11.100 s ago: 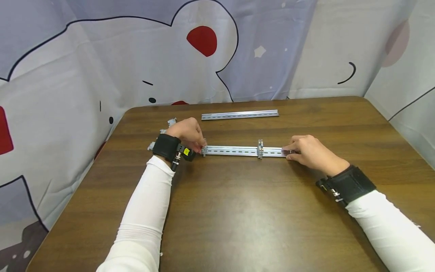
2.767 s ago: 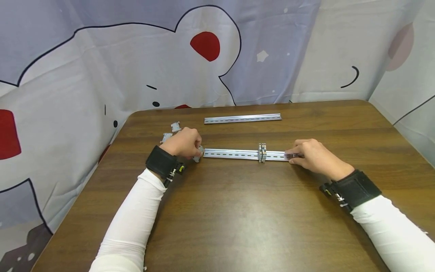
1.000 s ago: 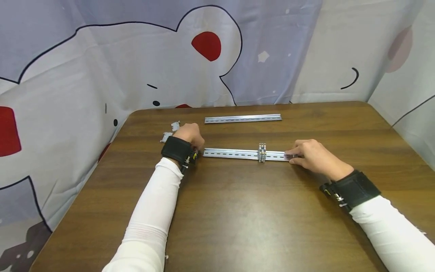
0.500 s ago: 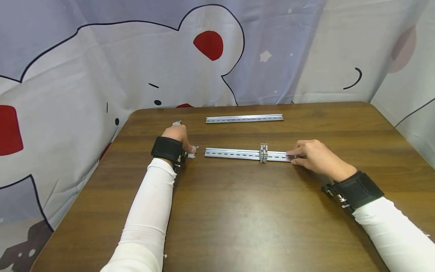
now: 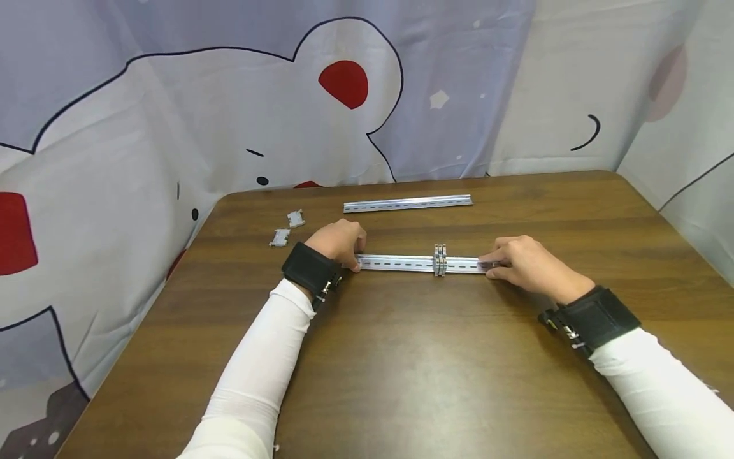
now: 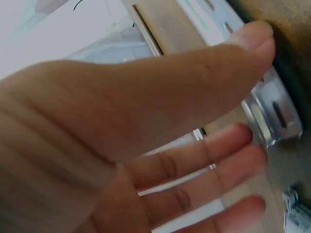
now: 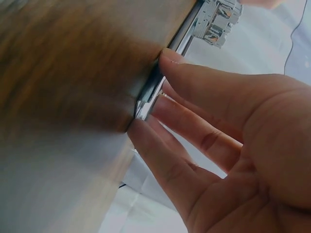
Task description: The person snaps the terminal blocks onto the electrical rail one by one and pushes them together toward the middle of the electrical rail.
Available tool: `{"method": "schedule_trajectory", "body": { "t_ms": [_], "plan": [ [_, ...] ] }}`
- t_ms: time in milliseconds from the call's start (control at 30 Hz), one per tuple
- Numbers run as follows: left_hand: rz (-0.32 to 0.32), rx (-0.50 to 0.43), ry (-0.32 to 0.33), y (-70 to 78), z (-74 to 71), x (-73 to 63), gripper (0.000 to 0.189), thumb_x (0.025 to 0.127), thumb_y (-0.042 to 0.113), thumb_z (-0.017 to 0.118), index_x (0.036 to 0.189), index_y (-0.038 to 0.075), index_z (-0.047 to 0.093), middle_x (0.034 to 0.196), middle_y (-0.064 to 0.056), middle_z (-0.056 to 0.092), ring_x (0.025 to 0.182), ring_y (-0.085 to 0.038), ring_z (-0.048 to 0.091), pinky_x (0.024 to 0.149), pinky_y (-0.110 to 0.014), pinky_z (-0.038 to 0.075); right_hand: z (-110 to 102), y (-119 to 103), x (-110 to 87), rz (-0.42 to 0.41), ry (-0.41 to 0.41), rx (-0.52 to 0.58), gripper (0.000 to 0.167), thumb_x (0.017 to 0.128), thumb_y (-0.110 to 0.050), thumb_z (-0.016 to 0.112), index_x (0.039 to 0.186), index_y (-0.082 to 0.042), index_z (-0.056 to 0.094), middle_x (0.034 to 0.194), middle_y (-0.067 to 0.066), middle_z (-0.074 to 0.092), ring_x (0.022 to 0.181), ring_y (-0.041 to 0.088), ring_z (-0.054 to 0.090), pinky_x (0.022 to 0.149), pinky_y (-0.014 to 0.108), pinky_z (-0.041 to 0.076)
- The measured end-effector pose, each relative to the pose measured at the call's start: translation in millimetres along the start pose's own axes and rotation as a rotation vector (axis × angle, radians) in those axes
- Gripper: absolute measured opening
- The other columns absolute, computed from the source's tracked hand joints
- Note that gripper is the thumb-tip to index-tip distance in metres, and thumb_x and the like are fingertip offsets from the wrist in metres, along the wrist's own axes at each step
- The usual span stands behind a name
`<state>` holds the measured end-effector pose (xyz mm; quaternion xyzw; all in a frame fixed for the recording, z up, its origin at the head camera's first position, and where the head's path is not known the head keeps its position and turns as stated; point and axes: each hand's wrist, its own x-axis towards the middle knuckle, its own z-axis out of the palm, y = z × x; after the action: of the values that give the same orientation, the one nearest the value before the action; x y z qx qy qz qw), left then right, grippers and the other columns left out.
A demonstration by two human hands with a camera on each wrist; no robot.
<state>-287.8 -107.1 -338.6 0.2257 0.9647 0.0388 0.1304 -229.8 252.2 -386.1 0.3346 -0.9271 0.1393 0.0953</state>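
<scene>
A slotted metal DIN rail (image 5: 395, 262) lies across the middle of the table in the head view. My left hand (image 5: 340, 242) grips its left end; in the left wrist view the thumb (image 6: 243, 53) lies across the rail (image 6: 279, 104). My right hand (image 5: 524, 264) pinches the right end, thumb on the near side and fingers on the far side. Several grey terminal blocks (image 5: 439, 260) stand side by side on the rail, right of its middle. A loose terminal block (image 6: 297, 216) shows beyond the rail's end in the left wrist view.
Two loose grey terminal blocks, one farther back (image 5: 295, 218) and one nearer (image 5: 280, 238), lie on the wooden table (image 5: 413, 363) left of the rail. A second DIN rail (image 5: 407, 204) lies near the back edge. A printed cloth (image 5: 229, 115) hangs behind.
Half a second ago my left hand held a terminal block left of the rail; it has moved right onto the rail's left end. My right hand stays put. Earlier, fewer blocks stood on the rail.
</scene>
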Motion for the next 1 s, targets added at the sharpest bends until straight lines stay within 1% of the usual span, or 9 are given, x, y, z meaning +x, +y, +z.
{"method": "schedule_trajectory", "body": {
  "t_ms": [100, 233, 367, 467, 533, 667, 767, 900, 1000],
  "plan": [
    [0.014, -0.008, 0.018, 1.3, 6.3, 2.1, 0.029, 0.07, 0.014, 0.088, 0.093, 0.009, 0.072, 0.093, -0.005, 0.063, 0.079, -0.02, 0.057, 0.067, -0.033, 0.047, 0.6, 2.0, 2.7, 0.013, -0.03, 0.003, 0.028, 0.078, -0.01, 0.081, 0.105, -0.007, 0.076, 0.083, -0.001, 0.063, 0.066, 0.011, 0.05, 0.059, 0.027, 0.042],
    [0.025, -0.015, 0.066, -1.0, 11.2, 6.8, 0.025, 0.071, 0.014, 0.088, 0.089, 0.01, 0.072, 0.093, -0.005, 0.063, 0.079, -0.02, 0.057, 0.068, -0.035, 0.048, 0.2, 5.0, 4.8, 0.013, -0.042, -0.017, 0.027, 0.079, -0.009, 0.08, 0.105, -0.005, 0.076, 0.083, 0.0, 0.062, 0.066, 0.01, 0.051, 0.06, 0.028, 0.043],
    [0.039, -0.034, 0.143, -6.3, 13.6, 18.2, 0.021, 0.072, 0.016, 0.087, 0.089, 0.01, 0.075, 0.091, -0.003, 0.067, 0.081, -0.018, 0.059, 0.075, -0.035, 0.05, -1.3, 10.3, 8.4, -0.002, -0.03, -0.044, 0.027, 0.079, -0.006, 0.079, 0.105, -0.002, 0.075, 0.086, 0.003, 0.063, 0.072, 0.017, 0.06, 0.063, 0.034, 0.048],
    [0.037, -0.074, 0.189, -10.3, 12.5, 27.8, 0.019, 0.072, 0.016, 0.087, 0.087, 0.009, 0.078, 0.088, -0.003, 0.071, 0.084, -0.018, 0.061, 0.08, -0.036, 0.051, -2.6, 18.4, 14.7, 0.006, -0.025, -0.053, 0.027, 0.079, -0.005, 0.079, 0.106, -0.001, 0.075, 0.089, 0.006, 0.064, 0.077, 0.023, 0.064, 0.066, 0.038, 0.051],
    [0.017, -0.099, 0.205, -12.9, 11.9, 32.7, 0.02, 0.073, 0.018, 0.087, 0.088, 0.01, 0.079, 0.09, -0.003, 0.073, 0.087, -0.02, 0.063, 0.082, -0.037, 0.051, -3.4, 24.5, 20.9, 0.024, -0.03, -0.05, 0.027, 0.079, -0.005, 0.079, 0.106, 0.0, 0.074, 0.091, 0.006, 0.065, 0.08, 0.025, 0.065, 0.067, 0.039, 0.051],
    [-0.077, -0.158, 0.222, -19.4, 13.1, 38.0, 0.024, 0.075, 0.023, 0.085, 0.096, 0.012, 0.079, 0.101, -0.004, 0.073, 0.096, -0.024, 0.065, 0.087, -0.039, 0.051, -2.2, 33.7, 35.8, 0.072, -0.049, -0.03, 0.027, 0.081, -0.005, 0.077, 0.107, -0.001, 0.074, 0.092, 0.008, 0.065, 0.082, 0.027, 0.064, 0.069, 0.042, 0.05],
    [-0.136, -0.202, 0.218, -25.6, 12.7, 39.5, 0.027, 0.078, 0.024, 0.084, 0.101, 0.012, 0.078, 0.109, -0.006, 0.072, 0.103, -0.027, 0.063, 0.091, -0.04, 0.051, -0.1, 37.1, 48.6, 0.11, -0.059, 0.005, 0.027, 0.081, -0.004, 0.076, 0.108, -0.002, 0.074, 0.095, 0.011, 0.067, 0.087, 0.031, 0.064, 0.074, 0.046, 0.05],
    [-0.155, -0.244, 0.214, -32.0, 6.4, 36.9, 0.027, 0.078, 0.02, 0.083, 0.102, 0.009, 0.078, 0.112, -0.008, 0.071, 0.106, -0.029, 0.062, 0.092, -0.04, 0.05, -0.6, 39.7, 66.3, 0.154, -0.062, 0.045, 0.028, 0.08, -0.005, 0.077, 0.108, -0.002, 0.074, 0.1, 0.013, 0.069, 0.094, 0.034, 0.062, 0.083, 0.048, 0.048],
    [-0.139, -0.254, 0.199, -35.7, -0.8, 33.5, 0.027, 0.078, 0.019, 0.083, 0.102, 0.008, 0.077, 0.112, -0.009, 0.071, 0.106, -0.028, 0.062, 0.092, -0.04, 0.05, -5.2, 41.6, 78.1, 0.164, -0.093, 0.036, 0.027, 0.081, -0.008, 0.077, 0.107, -0.005, 0.075, 0.098, 0.013, 0.068, 0.09, 0.032, 0.062, 0.082, 0.048, 0.048]
  ]
}}
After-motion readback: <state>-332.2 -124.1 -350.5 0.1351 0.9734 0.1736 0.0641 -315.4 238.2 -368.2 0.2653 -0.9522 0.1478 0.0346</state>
